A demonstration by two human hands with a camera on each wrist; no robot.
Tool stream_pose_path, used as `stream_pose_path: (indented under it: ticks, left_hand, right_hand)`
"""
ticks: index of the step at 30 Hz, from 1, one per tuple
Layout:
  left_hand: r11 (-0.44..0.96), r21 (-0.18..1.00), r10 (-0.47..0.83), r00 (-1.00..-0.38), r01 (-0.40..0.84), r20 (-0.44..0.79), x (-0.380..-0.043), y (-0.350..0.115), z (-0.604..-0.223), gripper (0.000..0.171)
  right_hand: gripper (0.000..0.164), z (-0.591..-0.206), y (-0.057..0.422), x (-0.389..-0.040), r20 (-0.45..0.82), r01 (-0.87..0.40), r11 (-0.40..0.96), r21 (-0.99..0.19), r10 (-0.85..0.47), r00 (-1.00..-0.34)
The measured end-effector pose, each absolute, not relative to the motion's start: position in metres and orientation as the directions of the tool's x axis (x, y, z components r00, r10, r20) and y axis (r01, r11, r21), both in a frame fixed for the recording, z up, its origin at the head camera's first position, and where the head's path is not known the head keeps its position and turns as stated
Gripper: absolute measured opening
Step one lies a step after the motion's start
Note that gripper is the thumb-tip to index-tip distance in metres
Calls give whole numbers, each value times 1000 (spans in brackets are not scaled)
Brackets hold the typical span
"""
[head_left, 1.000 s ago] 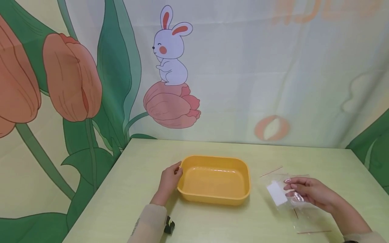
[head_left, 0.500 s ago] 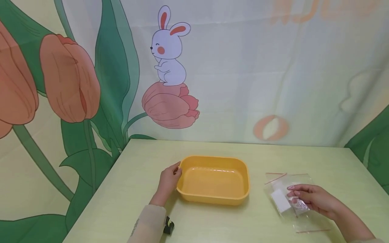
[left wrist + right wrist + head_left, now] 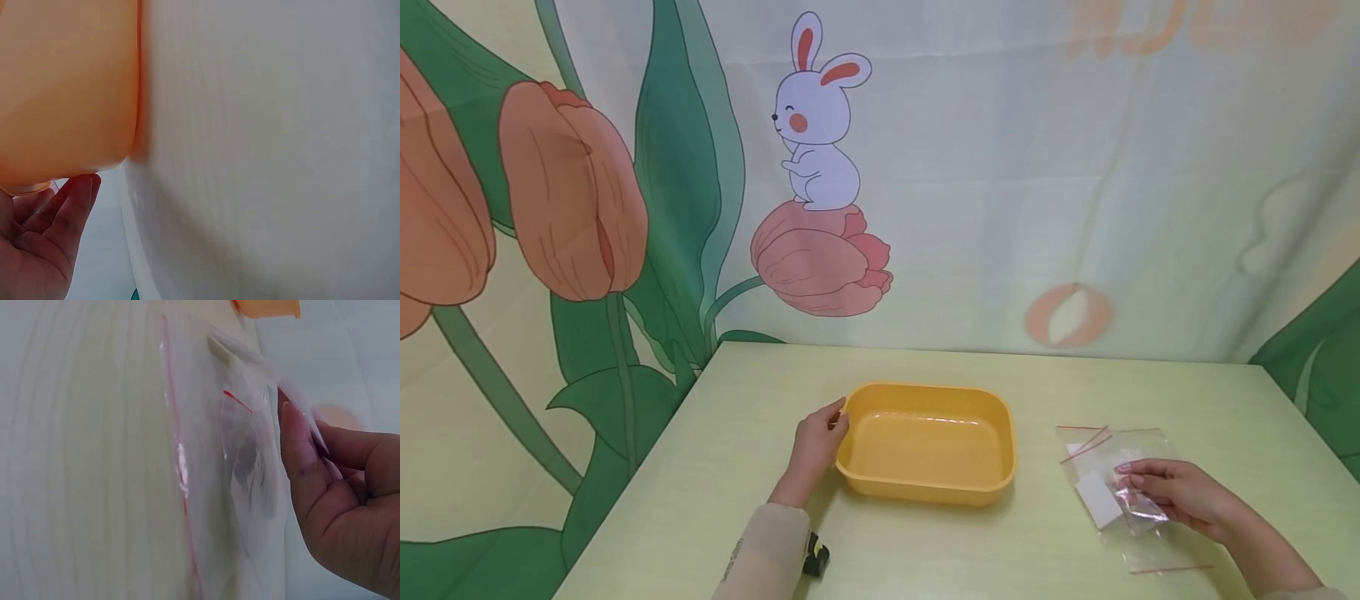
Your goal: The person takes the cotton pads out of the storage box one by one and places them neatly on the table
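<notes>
A yellow plastic basin (image 3: 925, 493) sits on the table, and my left hand (image 3: 817, 442) grips it at its left end. The left wrist view shows the fingers (image 3: 75, 206) against the basin's outer side (image 3: 69, 94). To the right of the basin, my right hand (image 3: 1187, 498) pinches a clear zip-lock bag (image 3: 1138, 504) between thumb and fingers. Beneath and around it lie more clear bags with red seal lines, and a white rectangular piece (image 3: 1098, 500) shows among them. In the right wrist view, the pinched bag's edge is raised above another bag (image 3: 200, 456).
The pale green table (image 3: 970, 550) ends at a back edge beneath a printed cloth backdrop (image 3: 970, 167) with tulips and a rabbit. A small black object (image 3: 816, 557) is beside the left sleeve (image 3: 767, 546).
My right hand has moved slightly toward me and lowered, bringing the held bag over the other bags. The left hand still grips the basin, which stays in place.
</notes>
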State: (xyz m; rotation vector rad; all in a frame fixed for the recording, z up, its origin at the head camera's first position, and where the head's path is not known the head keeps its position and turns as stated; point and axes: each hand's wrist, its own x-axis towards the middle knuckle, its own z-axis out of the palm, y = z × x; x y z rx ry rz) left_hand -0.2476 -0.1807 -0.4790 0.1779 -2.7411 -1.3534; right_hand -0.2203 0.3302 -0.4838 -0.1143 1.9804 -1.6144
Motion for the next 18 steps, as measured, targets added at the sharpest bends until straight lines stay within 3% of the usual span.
stream_pose_path:
  ticks: [7, 18]
  left_hand:
    - [614, 786, -147, -989, -70, 26, -249, -181, -478, 43]
    - [614, 784, -160, -987, -93, 8, -250, -180, -480, 43]
  right_hand:
    - [38, -483, 325, -221, -393, 258, 440, -860, -249, -885]
    - [32, -480, 309, -217, -317, 183, 683, -707, -75, -945]
